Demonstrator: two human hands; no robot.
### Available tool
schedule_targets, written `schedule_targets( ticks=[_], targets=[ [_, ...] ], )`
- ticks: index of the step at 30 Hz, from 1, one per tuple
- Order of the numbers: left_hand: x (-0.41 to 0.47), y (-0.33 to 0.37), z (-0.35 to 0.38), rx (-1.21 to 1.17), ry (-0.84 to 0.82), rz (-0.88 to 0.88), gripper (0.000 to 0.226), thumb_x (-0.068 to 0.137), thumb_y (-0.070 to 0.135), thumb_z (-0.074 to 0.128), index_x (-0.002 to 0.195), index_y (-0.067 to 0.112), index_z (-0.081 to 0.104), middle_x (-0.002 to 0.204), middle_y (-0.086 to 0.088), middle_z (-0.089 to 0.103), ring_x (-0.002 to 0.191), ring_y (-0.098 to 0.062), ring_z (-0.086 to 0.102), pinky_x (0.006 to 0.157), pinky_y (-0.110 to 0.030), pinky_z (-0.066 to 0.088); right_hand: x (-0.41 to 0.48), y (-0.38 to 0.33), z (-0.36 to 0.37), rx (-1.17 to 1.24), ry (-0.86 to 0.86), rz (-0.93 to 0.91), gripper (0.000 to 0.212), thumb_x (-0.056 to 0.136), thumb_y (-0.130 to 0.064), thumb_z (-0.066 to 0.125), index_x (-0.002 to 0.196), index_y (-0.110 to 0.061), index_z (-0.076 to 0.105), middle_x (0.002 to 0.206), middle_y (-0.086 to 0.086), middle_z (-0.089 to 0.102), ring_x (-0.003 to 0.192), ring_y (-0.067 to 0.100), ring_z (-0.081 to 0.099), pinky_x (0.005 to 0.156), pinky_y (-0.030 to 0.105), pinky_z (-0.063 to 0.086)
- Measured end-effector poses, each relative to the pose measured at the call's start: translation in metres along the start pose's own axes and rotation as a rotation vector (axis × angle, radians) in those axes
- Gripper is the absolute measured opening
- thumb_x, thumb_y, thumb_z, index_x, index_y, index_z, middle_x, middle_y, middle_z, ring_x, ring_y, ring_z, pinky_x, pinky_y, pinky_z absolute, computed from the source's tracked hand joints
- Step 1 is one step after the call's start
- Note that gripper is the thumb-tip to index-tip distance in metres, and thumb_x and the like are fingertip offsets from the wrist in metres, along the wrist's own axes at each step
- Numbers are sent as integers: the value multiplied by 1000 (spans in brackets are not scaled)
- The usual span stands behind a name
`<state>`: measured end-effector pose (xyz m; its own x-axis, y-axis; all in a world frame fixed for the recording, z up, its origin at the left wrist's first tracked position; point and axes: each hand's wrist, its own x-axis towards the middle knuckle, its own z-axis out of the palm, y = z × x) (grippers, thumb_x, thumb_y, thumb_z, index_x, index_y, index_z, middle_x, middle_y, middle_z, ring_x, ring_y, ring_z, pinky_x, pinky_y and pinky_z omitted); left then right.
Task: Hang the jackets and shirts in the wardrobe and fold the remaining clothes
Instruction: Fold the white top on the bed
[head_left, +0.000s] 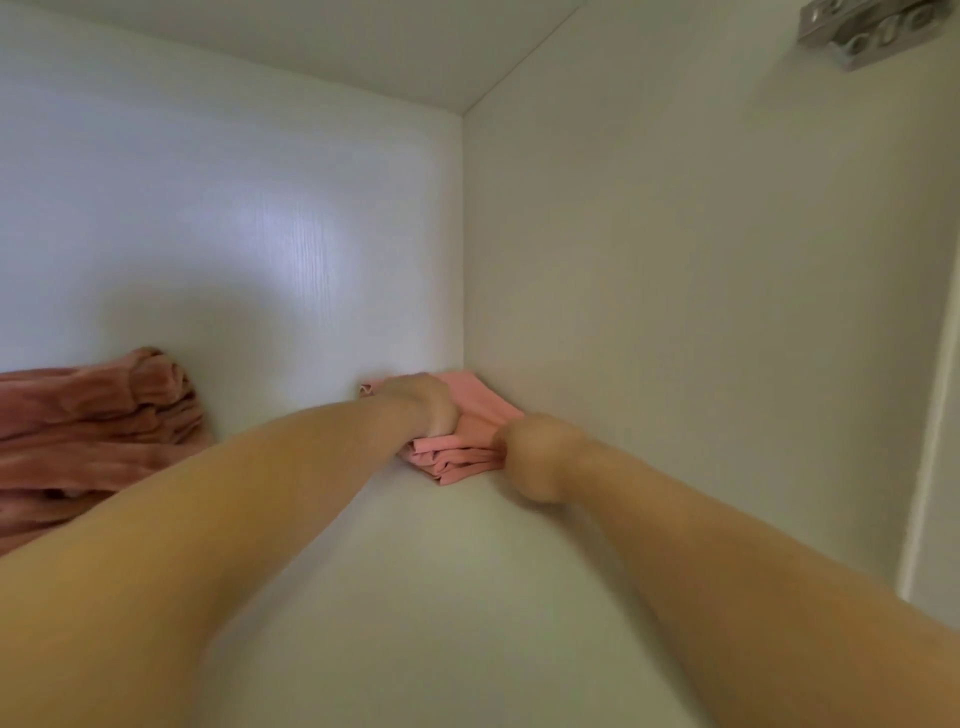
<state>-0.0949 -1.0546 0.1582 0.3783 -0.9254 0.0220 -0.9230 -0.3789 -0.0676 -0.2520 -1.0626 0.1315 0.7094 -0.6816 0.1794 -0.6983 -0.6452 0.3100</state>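
Folded pink cloth (460, 460) deep in back right corner of shelf (467, 571), tight to side wall. Left hand (428, 408) on top, fingers curled over it. Right hand (535, 457) at near edge, blurred, grip unclear. Brown velvet pile (93, 421) well apart, left.

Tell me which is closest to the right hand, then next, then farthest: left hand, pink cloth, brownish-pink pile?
1. pink cloth, touching the right hand, in the corner.
2. left hand, on top of that cloth.
3. brownish-pink pile, far left.
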Motion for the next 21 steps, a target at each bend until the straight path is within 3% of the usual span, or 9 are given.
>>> schedule_targets(
  ticks=[3, 5, 7, 9, 13, 18, 21],
  targets=[
    [-22, 14, -11, 163, 304, 72, 25, 86, 14, 53, 104, 13, 71, 108, -9, 70, 88, -30, 65, 66, -29, 44, -39, 7, -19, 417, 197, 131, 36, 98, -8, 45, 128, -8, 64, 132, 14, 64, 120, 33, 59, 100, 36, 48],
    [-58, 36, -23, 264, 387, 148, 22, 85, 16, 52, 97, 16, 70, 98, -6, 68, 78, -28, 58, 62, -28, 41, -83, 10, -37, 593, 388, 193, 28, 96, -8, 45, 105, -8, 72, 111, 14, 72, 106, 35, 65, 87, 35, 53],
    [-105, 60, -38, 387, 436, 230, 17, 86, 20, 51, 88, 18, 68, 79, -1, 58, 69, -24, 54, 55, -27, 37, -135, 12, -46, 690, 530, 251, 25, 96, -14, 47, 89, -8, 71, 91, 12, 74, 89, 33, 69, 75, 35, 56],
    [-155, 85, -51, 507, 429, 222, 17, 90, 24, 53, 76, 19, 60, 71, 3, 47, 66, -22, 51, 50, -26, 36, -195, 13, -49, 774, 640, 337, 27, 97, -24, 48, 86, -9, 68, 78, 9, 72, 75, 32, 70, 68, 42, 58],
    [-270, 142, -57, 608, 366, 292, 29, 99, 26, 47, 70, 24, 47, 77, 6, 47, 74, -18, 52, 67, -32, 49, -337, 7, -52, 874, 724, 543, 38, 100, -40, 47, 80, -12, 63, 65, 6, 68, 61, 27, 68, 58, 45, 58],
    [-449, 220, -11, 531, 614, 756, 47, 102, 43, 42, 63, 17, 40, 61, 2, 37, 50, -14, 30, 50, -26, 31, -531, -16, -24, 898, 812, 898, 47, 99, -41, 48, 74, -2, 49, 61, 15, 55, 62, 38, 59, 61, 50, 54],
    [-543, 271, 34, 315, 680, 1087, 54, 101, 52, 37, 61, 15, 37, 59, -2, 34, 48, -18, 28, 48, -27, 26, -649, -34, 1, 938, 858, 1159, 45, 97, -37, 49, 74, 1, 41, 60, 15, 46, 53, 30, 44, 55, 52, 48]
  ],
)
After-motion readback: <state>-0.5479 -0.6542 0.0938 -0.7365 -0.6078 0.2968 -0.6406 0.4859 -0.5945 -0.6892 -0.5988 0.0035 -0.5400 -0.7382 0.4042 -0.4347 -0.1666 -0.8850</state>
